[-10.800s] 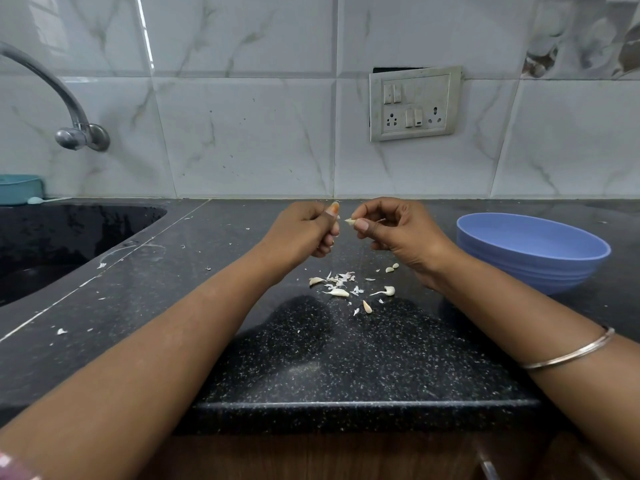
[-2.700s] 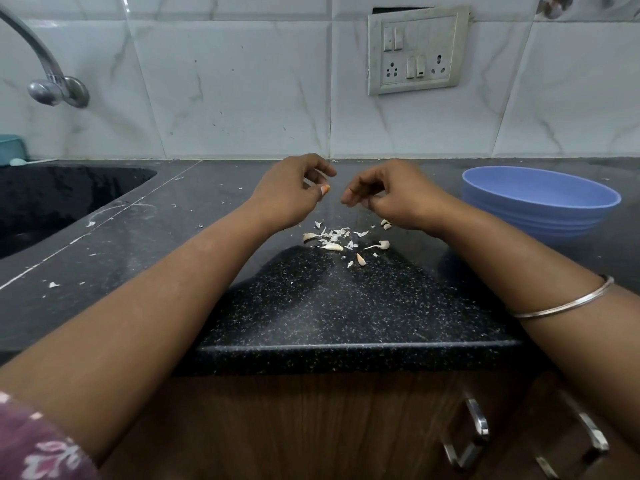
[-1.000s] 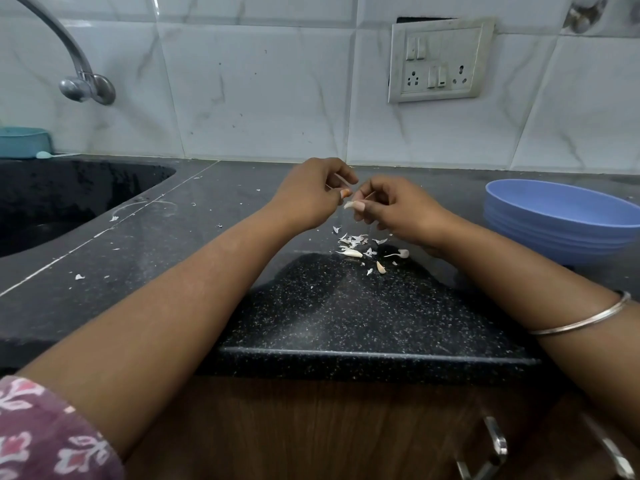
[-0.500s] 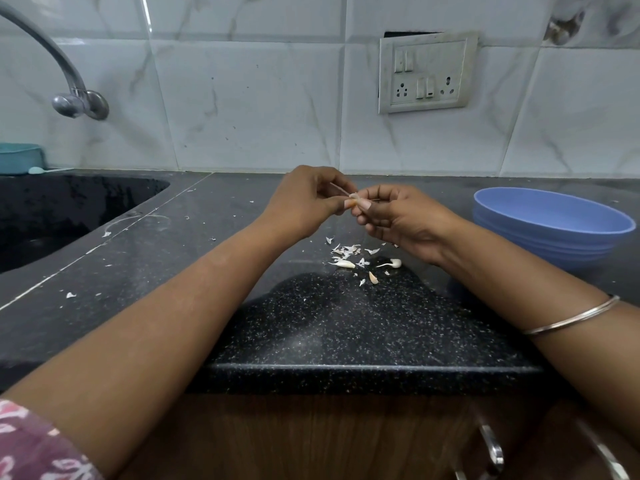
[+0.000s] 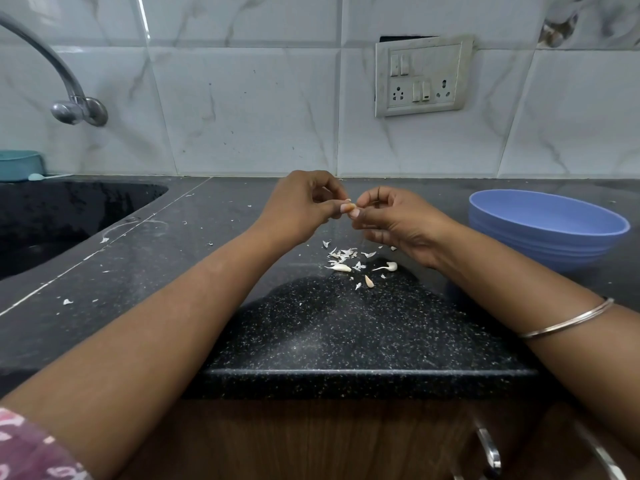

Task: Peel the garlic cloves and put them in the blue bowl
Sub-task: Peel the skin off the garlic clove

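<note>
With your left hand [image 5: 299,206] and right hand [image 5: 398,220] both pinching the garlic clove [image 5: 349,206] above the bench [image 5: 311,327] (peel scraps [image 5: 343,258] below), a slippery fingertip tug could drop it short of the blue bowl [image 5: 547,230] at right

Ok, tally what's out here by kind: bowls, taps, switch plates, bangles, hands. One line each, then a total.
Blue bowl: 1
Tap: 1
Switch plate: 1
Bangle: 1
Hands: 2, left hand and right hand
Total: 6
</note>
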`<state>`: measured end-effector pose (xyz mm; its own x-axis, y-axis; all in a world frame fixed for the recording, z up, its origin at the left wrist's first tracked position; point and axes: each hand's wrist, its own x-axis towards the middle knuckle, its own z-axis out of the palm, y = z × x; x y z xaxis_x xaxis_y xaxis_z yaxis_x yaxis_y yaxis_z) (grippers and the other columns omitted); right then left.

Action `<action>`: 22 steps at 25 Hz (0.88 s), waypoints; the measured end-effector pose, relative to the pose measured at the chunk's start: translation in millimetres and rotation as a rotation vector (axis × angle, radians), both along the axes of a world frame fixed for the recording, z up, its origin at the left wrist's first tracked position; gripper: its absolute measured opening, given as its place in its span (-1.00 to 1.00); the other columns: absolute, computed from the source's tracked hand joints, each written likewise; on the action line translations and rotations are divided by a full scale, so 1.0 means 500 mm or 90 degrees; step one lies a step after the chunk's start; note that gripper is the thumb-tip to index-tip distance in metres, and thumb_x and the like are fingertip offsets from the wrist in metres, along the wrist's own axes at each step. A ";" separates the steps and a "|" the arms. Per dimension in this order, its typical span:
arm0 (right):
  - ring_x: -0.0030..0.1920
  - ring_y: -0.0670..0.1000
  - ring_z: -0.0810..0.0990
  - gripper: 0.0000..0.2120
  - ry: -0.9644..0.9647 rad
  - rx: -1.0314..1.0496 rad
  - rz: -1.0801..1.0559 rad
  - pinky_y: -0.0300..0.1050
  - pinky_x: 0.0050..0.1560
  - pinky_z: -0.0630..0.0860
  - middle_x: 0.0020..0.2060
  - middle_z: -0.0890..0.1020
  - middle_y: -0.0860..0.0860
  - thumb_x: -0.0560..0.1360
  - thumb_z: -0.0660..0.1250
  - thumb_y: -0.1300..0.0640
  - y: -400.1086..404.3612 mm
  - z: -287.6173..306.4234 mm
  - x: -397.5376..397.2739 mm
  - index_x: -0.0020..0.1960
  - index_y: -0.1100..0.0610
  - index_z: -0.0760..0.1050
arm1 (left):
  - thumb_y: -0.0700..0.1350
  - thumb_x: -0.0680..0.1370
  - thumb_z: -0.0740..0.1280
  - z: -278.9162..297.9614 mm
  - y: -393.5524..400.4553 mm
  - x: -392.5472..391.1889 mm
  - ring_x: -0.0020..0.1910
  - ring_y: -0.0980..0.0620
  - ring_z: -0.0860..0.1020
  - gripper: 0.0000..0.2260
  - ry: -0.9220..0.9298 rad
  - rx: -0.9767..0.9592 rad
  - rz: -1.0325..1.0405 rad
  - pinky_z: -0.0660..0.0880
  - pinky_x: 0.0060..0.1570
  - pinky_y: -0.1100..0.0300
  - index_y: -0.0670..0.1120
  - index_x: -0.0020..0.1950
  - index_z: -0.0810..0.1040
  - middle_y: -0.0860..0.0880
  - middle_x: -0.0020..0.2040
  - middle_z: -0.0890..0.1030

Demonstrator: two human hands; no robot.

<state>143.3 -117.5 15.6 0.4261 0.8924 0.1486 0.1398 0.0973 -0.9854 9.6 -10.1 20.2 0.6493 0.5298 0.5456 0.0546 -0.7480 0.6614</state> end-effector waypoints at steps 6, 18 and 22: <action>-0.19 0.01 0.64 -0.79 0.000 0.041 0.009 -0.25 -0.21 0.58 -0.15 0.63 0.13 0.43 0.41 0.33 -0.017 0.025 0.004 -0.04 0.14 0.44 | -0.17 0.44 0.46 -0.001 -0.004 -0.001 -0.25 0.02 0.66 -0.92 0.018 0.013 -0.002 0.61 -0.14 -0.02 -0.12 -0.10 0.62 -0.07 -0.27 0.68; -0.22 0.02 0.64 -0.80 0.023 0.054 0.044 -0.24 -0.18 0.59 -0.20 0.62 0.13 0.43 0.39 0.38 -0.020 0.025 0.005 -0.10 0.15 0.43 | -0.18 0.41 0.48 -0.001 0.001 0.001 -0.23 0.00 0.64 -0.94 0.007 0.055 -0.026 0.58 -0.11 -0.04 -0.10 -0.16 0.63 -0.06 -0.26 0.67; -0.28 -0.01 0.64 -0.79 0.044 0.058 0.059 -0.26 -0.20 0.59 -0.24 0.60 0.11 0.42 0.37 0.42 -0.018 0.021 0.006 -0.14 0.15 0.43 | -0.16 0.39 0.50 -0.003 0.002 0.000 -0.19 -0.08 0.64 -0.92 0.010 0.083 -0.034 0.56 -0.09 -0.12 -0.06 -0.21 0.62 -0.07 -0.24 0.68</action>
